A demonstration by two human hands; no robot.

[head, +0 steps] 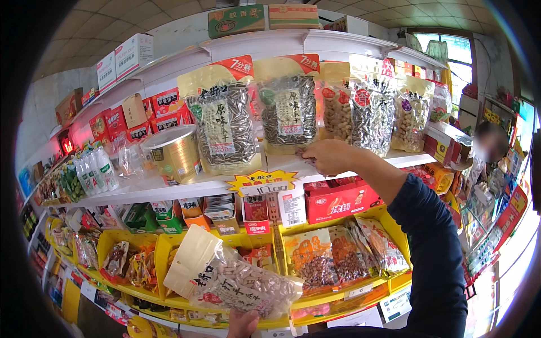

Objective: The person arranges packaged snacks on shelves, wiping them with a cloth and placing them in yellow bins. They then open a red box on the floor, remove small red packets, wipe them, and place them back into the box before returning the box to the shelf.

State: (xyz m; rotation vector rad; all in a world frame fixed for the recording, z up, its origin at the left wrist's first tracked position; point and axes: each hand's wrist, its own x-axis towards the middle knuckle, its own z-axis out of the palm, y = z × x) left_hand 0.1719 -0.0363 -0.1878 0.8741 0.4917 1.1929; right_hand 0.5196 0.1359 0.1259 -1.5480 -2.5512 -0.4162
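My left hand [243, 323] holds a clear-fronted bag of pale seeds [245, 283] by its lower edge, tilted in front of the yellow bins. My right hand [327, 157] reaches to the front edge of the white shelf [376, 164], its fingers pinched on a small dark crumpled thing, perhaps a cloth. Just behind those fingers stands an upright bag of sunflower seeds [289, 110]. Another sunflower seed bag [224, 122] stands to its left. Right of them are a bag of peanuts [337, 114] and a further seed bag [372, 114]. A starburst price sign [263, 183] hangs at the shelf edge.
A gold tin [175, 154] and plastic bottles [96, 169] stand left on the shelf. Below are a red snack carton [338, 202] and yellow bins [162, 253] of packaged snacks. An open carton [447, 145] sits at the shelf's right end. Farther right is another person [490, 141].
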